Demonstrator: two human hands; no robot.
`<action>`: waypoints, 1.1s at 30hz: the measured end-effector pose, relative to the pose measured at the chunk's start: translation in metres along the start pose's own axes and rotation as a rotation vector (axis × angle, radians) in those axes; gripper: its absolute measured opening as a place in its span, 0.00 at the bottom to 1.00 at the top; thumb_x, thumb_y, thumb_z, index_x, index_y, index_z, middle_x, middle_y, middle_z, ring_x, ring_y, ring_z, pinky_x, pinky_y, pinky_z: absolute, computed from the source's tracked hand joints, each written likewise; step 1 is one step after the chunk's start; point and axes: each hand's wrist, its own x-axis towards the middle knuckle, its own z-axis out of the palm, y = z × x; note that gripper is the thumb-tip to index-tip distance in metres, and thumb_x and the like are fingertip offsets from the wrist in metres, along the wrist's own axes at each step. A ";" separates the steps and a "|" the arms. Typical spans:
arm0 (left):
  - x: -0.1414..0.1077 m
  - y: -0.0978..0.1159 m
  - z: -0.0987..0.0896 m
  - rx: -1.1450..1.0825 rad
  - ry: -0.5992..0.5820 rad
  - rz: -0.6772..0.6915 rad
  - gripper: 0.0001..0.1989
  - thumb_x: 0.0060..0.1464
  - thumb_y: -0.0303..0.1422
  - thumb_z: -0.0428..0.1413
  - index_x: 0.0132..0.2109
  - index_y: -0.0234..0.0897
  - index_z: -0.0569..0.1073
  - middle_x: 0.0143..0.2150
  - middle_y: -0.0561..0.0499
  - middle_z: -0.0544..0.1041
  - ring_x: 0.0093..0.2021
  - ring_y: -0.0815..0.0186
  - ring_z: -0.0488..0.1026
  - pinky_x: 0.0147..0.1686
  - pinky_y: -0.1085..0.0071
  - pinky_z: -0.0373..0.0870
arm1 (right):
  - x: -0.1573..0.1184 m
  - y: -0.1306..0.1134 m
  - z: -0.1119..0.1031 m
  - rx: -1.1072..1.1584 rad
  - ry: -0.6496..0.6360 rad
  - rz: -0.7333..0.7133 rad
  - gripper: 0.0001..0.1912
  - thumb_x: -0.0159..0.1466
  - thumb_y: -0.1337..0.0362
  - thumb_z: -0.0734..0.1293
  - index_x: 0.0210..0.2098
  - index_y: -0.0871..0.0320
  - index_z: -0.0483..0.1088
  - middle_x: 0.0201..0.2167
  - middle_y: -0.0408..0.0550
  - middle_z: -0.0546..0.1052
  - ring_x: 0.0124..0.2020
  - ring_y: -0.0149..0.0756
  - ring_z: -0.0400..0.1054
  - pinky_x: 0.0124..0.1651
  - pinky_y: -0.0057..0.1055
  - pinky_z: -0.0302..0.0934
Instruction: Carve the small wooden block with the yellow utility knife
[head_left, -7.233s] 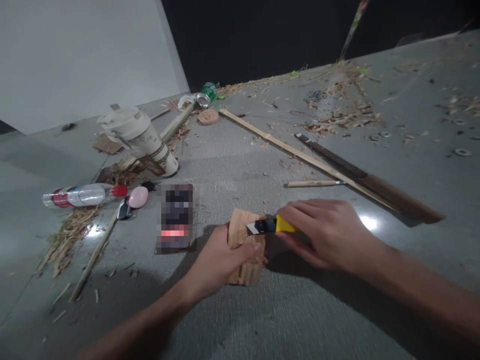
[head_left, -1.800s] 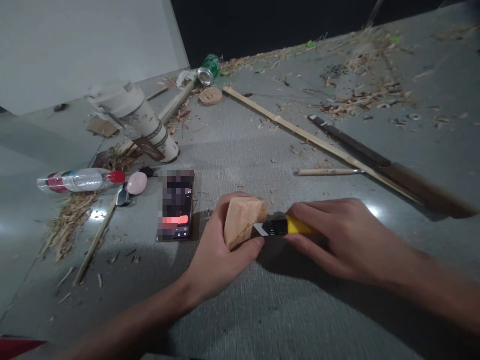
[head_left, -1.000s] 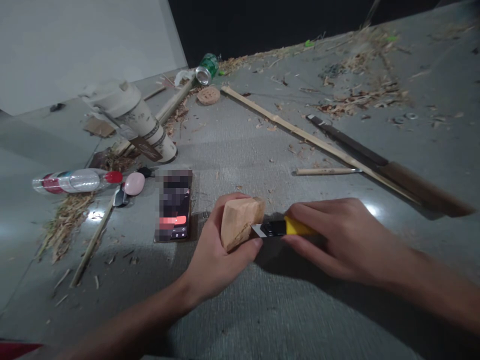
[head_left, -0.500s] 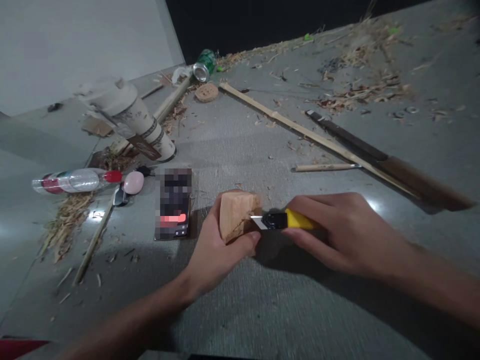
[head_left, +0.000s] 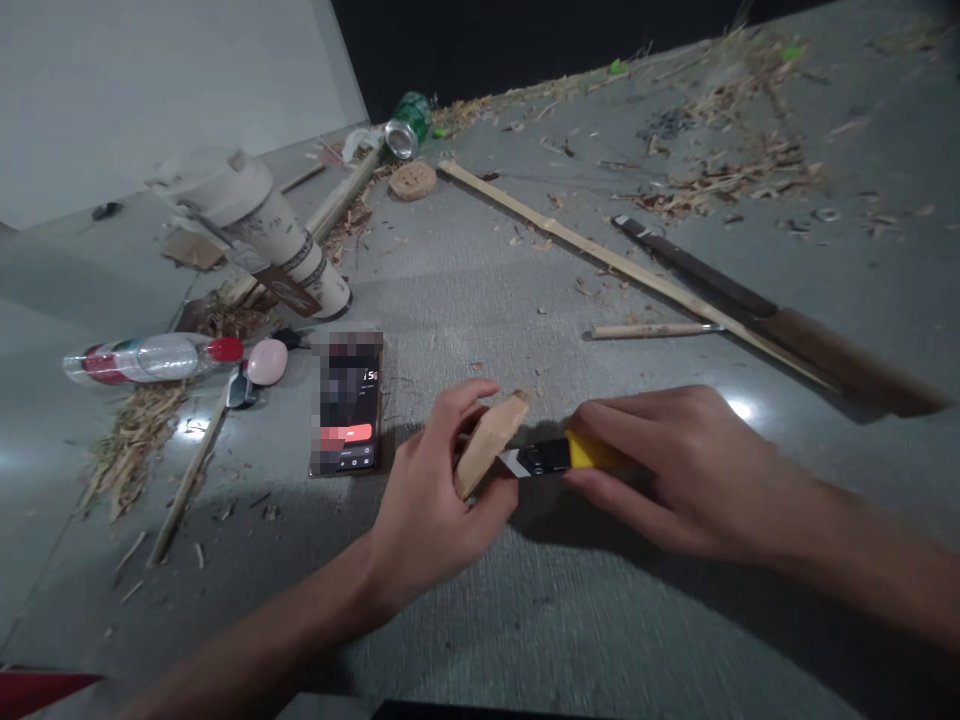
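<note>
Just below the middle of the frame, the left hand [head_left: 427, 495] is gripping a pale wooden block [head_left: 489, 444], with the fingers [head_left: 469, 395] curling over its far side and the thumb pressing from the near side, so the hand is clenched on it. The right hand [head_left: 675, 470] is wrapping its fingers around the yellow utility knife [head_left: 559, 455], and the short blade tip is touching the block's lower right edge.

The block is looking light, stiff and dry, with flat cut faces that should not be slippery; it is judged solid enough to take a firm pinch across its broad faces, well away from the edge where the blade is meeting it. The knife is slim and rigid, best held by its yellow body, never near the steel.

The block is tilting, its long axis running from lower left to upper right, with the upper corner pointing toward the upper right of the frame. The knife is lying nearly level across the frame, its blade pointing left into the block.

Both are sitting above the grey floor [head_left: 487, 620], with a phone [head_left: 346, 405] lying just left of the left hand.
</note>
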 end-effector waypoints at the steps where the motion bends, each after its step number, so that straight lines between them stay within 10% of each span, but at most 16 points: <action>1: 0.000 0.000 0.000 0.009 -0.003 0.000 0.31 0.58 0.23 0.62 0.65 0.47 0.64 0.52 0.50 0.80 0.44 0.61 0.79 0.46 0.64 0.75 | 0.000 0.000 0.000 0.001 -0.001 -0.007 0.17 0.76 0.53 0.61 0.33 0.54 0.63 0.23 0.40 0.68 0.21 0.31 0.60 0.28 0.34 0.46; 33: -0.002 -0.001 0.002 0.142 0.029 0.034 0.37 0.52 0.25 0.62 0.67 0.48 0.62 0.54 0.49 0.78 0.41 0.63 0.79 0.39 0.68 0.76 | 0.000 -0.008 0.002 -0.078 0.006 -0.013 0.17 0.76 0.52 0.61 0.34 0.55 0.65 0.25 0.41 0.71 0.22 0.31 0.62 0.29 0.34 0.45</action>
